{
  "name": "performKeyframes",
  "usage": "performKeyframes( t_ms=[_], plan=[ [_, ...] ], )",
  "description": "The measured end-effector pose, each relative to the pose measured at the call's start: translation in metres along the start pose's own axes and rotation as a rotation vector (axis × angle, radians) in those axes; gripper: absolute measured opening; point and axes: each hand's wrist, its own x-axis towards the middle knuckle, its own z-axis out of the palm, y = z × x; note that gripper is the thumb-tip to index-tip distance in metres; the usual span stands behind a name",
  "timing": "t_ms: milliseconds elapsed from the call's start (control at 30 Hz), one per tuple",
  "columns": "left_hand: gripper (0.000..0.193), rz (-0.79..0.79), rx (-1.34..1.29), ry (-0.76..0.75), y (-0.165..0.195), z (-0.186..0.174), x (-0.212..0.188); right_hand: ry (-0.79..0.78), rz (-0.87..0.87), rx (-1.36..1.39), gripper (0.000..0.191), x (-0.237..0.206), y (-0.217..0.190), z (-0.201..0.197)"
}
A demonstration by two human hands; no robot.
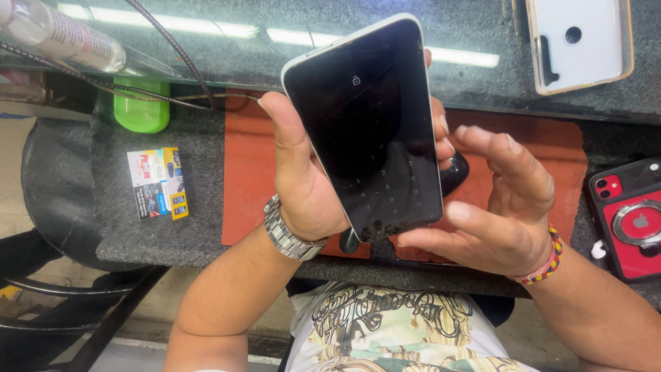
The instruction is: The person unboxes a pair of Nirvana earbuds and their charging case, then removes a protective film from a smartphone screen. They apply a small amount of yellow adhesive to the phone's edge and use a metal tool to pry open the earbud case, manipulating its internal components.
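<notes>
I note the left hand (303, 182) clasping the slim black glass-fronted smartphone (368, 127) by its long edges; right hand (499, 203) released, thumb at its lower corner. Rigid, slippery, likely fragile; edges grip best.

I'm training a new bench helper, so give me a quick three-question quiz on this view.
1. True or false: the left hand grips the dark-screened phone.
2. Which part of the right hand touches the phone's lower corner? A) thumb B) little finger C) palm
3. What colour is the mat under the hands?

Key: 1 true. 2 A. 3 red-brown; it lies on the grey counter, and a red-cased phone lies at the right edge.
</notes>
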Motion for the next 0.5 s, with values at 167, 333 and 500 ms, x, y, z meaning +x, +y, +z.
performKeyframes(
  t_ms=[167, 333, 500],
  plan=[
    [0.105, 0.006, 0.106, 0.019, -0.0043, -0.0018, -0.0007, 0.018, -0.021, 0.053, 0.105, 0.0019, 0.0018, 0.0031],
    [0.103, -0.01, 0.04, 0.012, -0.0046, -0.0038, -0.0037, -0.016, -0.009, 0.024, 0.107, 0.0024, 0.0008, 0.0024],
    [0.105, 0.002, -0.01, 0.067, -0.0071, -0.0032, 0.0052, -0.018, 0.003, 0.086, 0.105, 0.0036, 0.0026, 0.0056]
  ],
)
